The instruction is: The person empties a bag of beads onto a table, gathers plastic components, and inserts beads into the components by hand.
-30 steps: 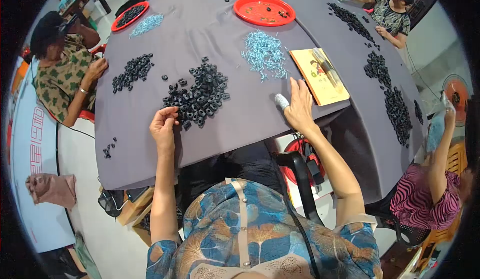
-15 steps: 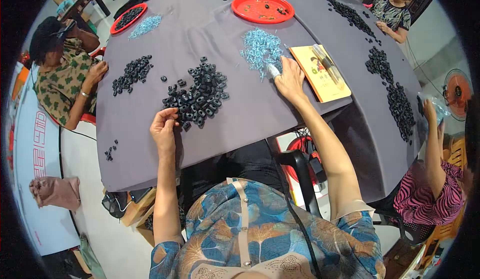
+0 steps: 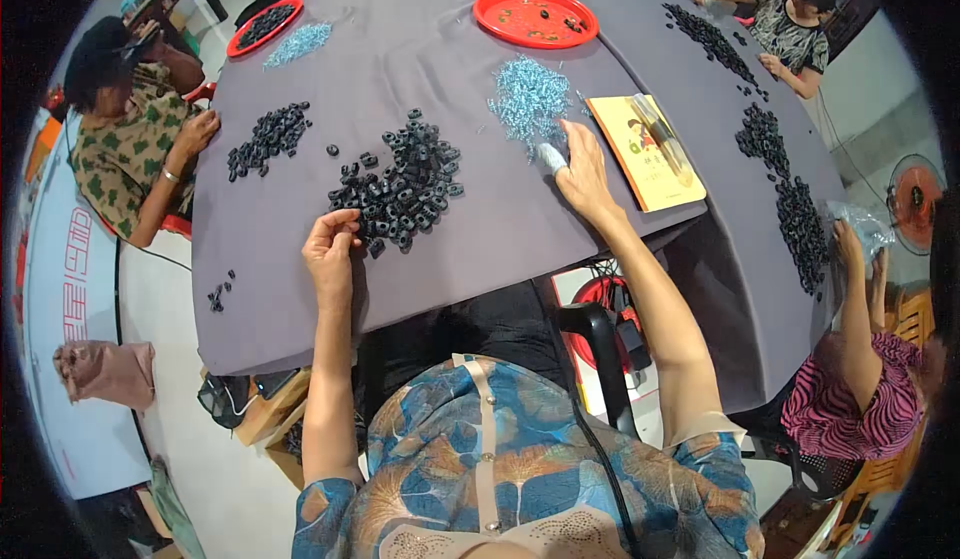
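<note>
Left hand [image 3: 330,249] beside black pieces [image 3: 407,181], right hand [image 3: 586,181] beside blue pieces [image 3: 530,95]

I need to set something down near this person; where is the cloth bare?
Bare cloth lies between the large black pile and the right hand; another patch between the left hand and the small black cluster. It's crowded between the blue pieces and yellow book.

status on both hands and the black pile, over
Left hand at black pile, grip unclear. Right hand by blue pile. Yellow book right of that hand.
</note>
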### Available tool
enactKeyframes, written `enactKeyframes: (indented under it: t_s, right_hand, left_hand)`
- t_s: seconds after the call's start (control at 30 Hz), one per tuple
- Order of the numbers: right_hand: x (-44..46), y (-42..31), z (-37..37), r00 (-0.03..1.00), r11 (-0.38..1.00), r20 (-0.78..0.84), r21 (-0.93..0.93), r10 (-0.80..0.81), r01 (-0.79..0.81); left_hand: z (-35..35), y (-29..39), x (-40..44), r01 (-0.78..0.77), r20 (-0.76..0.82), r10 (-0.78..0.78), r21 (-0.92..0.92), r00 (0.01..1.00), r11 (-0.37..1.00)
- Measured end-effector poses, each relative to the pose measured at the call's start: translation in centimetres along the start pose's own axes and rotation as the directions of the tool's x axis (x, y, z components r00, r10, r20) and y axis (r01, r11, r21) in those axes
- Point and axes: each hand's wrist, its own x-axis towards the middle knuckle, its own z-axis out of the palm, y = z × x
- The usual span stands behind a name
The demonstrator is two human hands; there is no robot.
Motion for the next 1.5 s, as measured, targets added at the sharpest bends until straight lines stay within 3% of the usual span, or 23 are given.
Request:
enactKeyframes:
  t_s: [0.07, 0.27, 0.37, 0.5, 0.63, 0.73, 0.83, 0.97, 1.1, 1.27, 1.5]
  right_hand:
    - [-0.8, -0.4, -0.5, 0.999, 0.992, -0.008, -0.123, -0.036, 0.035]
    - [2.0, 0.6, 2.2, 0.999, 0.964, -0.006, -0.263, 0.049, -0.049]
    - [4.3, 0.4, 4.1, 0.998, 0.955, -0.052, -0.294, 0.031, -0.045]
    - [7.4, -0.3, 5.5, 0.995, 0.945, 0.061, -0.321, 0.085, -0.061]
    - [8.2, -1.6, 6.8, 0.994, 0.974, 0.079, -0.22, 0.079, -0.059]
    - [8.2, -3.2, 6.3, 0.988, 0.955, 0.112, -0.287, 0.106, -0.07]
    - [10.2, -3.2, 5.5, 0.996, 0.938, 0.039, -0.341, 0.074, -0.057]
    - [14.3, -2.0, 4.6, 0.939, 0.937, 0.272, -0.331, 0.213, -0.116]
    - [13.6, 0.3, 6.2, 0.946, 0.97, 0.317, -0.242, 0.073, 0.006]
    - [9.7, 1.4, 5.7, 0.964, 0.959, 0.22, -0.206, -0.149, 0.195]
    - [6.2, 0.9, 3.3, 0.947, 0.935, 0.186, -0.195, -0.262, 0.297]
  left_hand:
    - [0.1, 0.0, 0.0, -0.004, -0.001, 0.004, -0.002, 1.0, 1.0]
    - [0.1, -0.1, 0.1, 0.003, -0.012, -0.002, 0.008, 1.0, 1.0]
    - [0.2, 0.1, 0.0, 0.01, -0.015, -0.01, 0.003, 1.0, 1.0]
    - [-0.1, 0.0, 0.0, 0.028, 0.005, -0.028, 0.008, 1.0, 1.0]
    - [-0.2, 0.0, -0.1, 0.03, 0.005, -0.03, 0.025, 1.0, 0.999]
    - [-0.1, -0.1, 0.0, 0.032, -0.005, -0.032, 0.018, 0.999, 0.999]
    - [0.1, 0.2, -0.1, 0.036, -0.025, -0.035, 0.018, 0.999, 0.999]
    - [0.3, 0.4, 0.0, 0.035, -0.031, -0.034, 0.009, 0.999, 0.999]
    - [0.3, 0.2, 0.0, 0.044, -0.039, -0.044, -0.001, 0.998, 0.999]
    - [0.3, 0.2, 0.0, 0.028, -0.037, -0.027, 0.033, 0.999, 0.999]
    - [-0.1, -0.3, 0.0, 0.044, -0.021, -0.044, -0.023, 0.999, 0.999]
